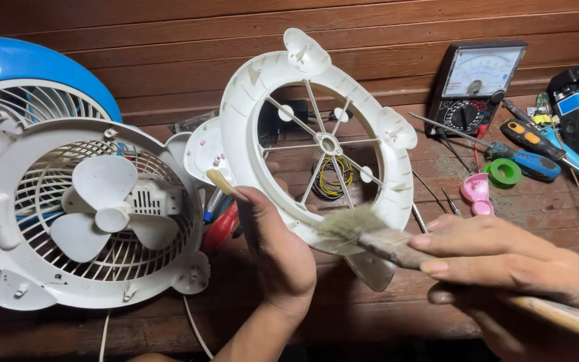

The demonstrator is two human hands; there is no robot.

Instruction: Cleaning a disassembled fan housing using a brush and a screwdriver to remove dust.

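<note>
The left hand (277, 249) grips the lower rim of a white round fan frame (316, 144), holding it tilted upright above the wooden table (370, 308). The right hand (510, 258) is clenched around the handle of a paintbrush (397, 243), whose grey bristles touch the frame's bottom edge. To the left lies a white fan body with blades (95, 214), a blue grille (28, 64) behind it. A multimeter (477, 84), screwdrivers (527, 144) and a green tape roll (505, 172) sit at the right
</note>
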